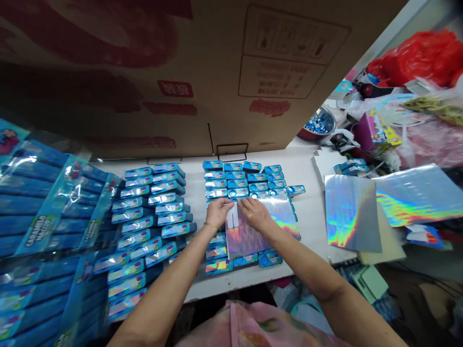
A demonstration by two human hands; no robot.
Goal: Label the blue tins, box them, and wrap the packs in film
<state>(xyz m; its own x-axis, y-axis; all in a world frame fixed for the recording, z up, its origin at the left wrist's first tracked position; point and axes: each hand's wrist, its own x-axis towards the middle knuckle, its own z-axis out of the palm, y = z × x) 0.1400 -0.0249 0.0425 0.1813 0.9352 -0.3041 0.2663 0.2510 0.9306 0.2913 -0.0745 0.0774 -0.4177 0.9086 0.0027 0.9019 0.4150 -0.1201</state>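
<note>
Leaning over the white bench (311, 224), a person has both hands on a shiny silver sheet (246, 242) that lies over part of the middle group of blue boxes (237, 184). The left hand (216, 213) has its fingers drawn close together at the sheet's upper left corner; I can't tell whether they grip anything. The right hand (256, 214) rests curled on the sheet, its hold hidden from me. A pale strip shows along the left side while most of the surface gleams, so I'd judge the sheet mostly unused. More shiny sheets (352, 209) lie off to the right, untouched.
</note>
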